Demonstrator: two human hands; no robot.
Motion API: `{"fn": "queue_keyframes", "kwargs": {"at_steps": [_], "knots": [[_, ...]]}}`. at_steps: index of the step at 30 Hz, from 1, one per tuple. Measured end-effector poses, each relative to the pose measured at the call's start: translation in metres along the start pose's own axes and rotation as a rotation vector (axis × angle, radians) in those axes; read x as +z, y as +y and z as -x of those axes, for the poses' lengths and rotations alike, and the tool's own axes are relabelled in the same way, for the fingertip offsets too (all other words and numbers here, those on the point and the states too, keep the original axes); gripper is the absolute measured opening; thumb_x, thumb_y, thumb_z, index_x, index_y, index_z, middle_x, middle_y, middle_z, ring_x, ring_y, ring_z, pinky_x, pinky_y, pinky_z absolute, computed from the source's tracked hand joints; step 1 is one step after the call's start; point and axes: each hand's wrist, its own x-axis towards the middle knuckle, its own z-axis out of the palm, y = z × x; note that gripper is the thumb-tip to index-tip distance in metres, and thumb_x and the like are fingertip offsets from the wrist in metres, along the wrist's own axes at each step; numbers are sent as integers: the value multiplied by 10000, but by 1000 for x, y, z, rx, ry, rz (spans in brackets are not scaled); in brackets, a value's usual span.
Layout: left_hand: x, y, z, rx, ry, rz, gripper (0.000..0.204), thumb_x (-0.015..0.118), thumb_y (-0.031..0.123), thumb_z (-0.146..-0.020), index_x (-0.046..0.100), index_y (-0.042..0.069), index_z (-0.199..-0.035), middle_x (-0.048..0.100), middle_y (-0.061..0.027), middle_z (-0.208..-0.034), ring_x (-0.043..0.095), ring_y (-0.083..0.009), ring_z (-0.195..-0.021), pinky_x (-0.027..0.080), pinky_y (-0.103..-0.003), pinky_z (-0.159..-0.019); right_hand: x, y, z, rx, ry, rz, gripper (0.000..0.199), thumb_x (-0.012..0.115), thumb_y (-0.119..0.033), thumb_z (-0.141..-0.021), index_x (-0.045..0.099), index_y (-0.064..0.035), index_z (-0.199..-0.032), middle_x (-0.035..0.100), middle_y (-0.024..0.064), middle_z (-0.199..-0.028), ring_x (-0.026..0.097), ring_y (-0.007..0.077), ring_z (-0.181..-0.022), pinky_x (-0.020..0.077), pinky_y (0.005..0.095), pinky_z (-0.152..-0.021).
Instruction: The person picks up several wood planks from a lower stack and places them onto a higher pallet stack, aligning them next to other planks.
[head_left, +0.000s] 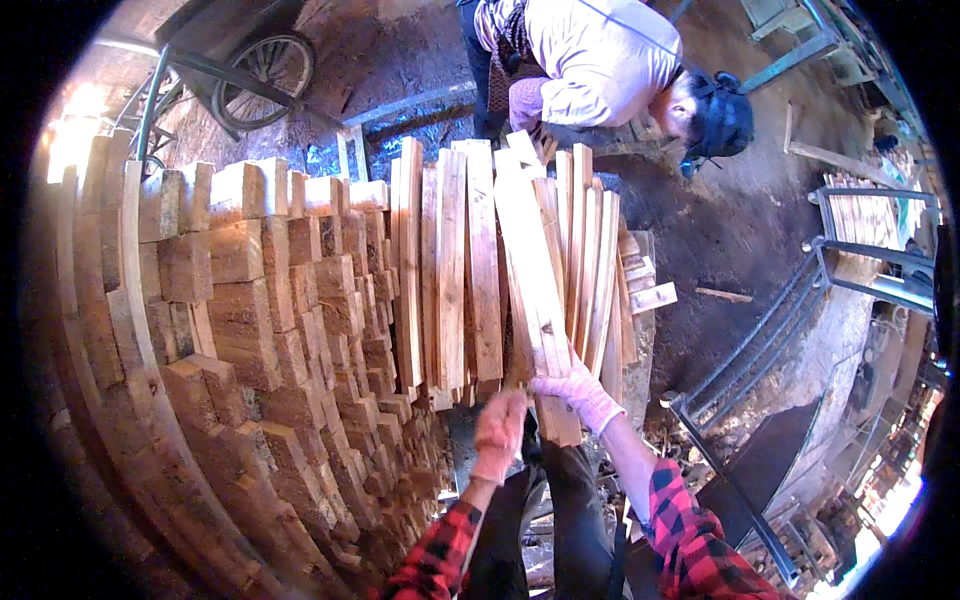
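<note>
My right hand (580, 393), in a pale pink work glove, is closed round the near part of a light wooden plank (532, 270). This plank slants over the other boards, its near end low in front of my legs. My left hand (500, 432), gloved too, is just left of the plank's near end. Its fingers look curled and slightly blurred, and what they hold, if anything, cannot be made out. Under and around the held plank lies a row of loose boards (452, 270), their long sides pointing away from me. Several narrower boards (600, 270) lie to its right.
A tall stack of timber (240, 300) fills the left side. Across the boards a co-worker (600, 60) in a light shirt and dark cap bends over their far ends. A metal rail frame (760, 340) stands at right. A wheel (262, 80) shows at the far left.
</note>
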Motion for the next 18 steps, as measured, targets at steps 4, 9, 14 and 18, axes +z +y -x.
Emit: {"fn": "queue_keyframes", "kwargs": {"at_steps": [4,9,14,18], "knots": [[-42,19,-96,37,568,-898,962,658,582,-888,238,52,-1572,274,-248,-1607,315,-435,-1448,343,-525,-1153,5,-25,13,-38,-78,-105,1072,940,-258,-696,340,-62,-1564,559,38,-1390,510,169,-1254,389,326,-1107],[-66,24,-131,-79,445,-1040,1020,813,392,-802,215,67,-1561,482,-180,-1357,507,-372,-1267,483,-476,-1043,8,-76,41,17,-116,-158,995,895,-204,-767,317,-80,-1568,537,26,-1424,495,159,-1295,384,319,-1116],[-90,22,-119,-108,445,-707,930,855,280,-692,386,99,-1475,588,-208,-1316,630,-378,-1156,551,-487,-961,9,-67,72,-36,-113,4,1130,927,-221,-731,218,-57,-1595,543,69,-1429,521,180,-1278,394,323,-1118],[-30,60,-8,-74,-285,231,402,711,358,-865,702,11,-1067,720,-101,-973,674,-200,-958,552,-384,-819,12,-55,98,-95,-41,-2,1264,938,-322,-711,97,-36,-1609,538,120,-1432,526,196,-1283,430,335,-1088]]}}
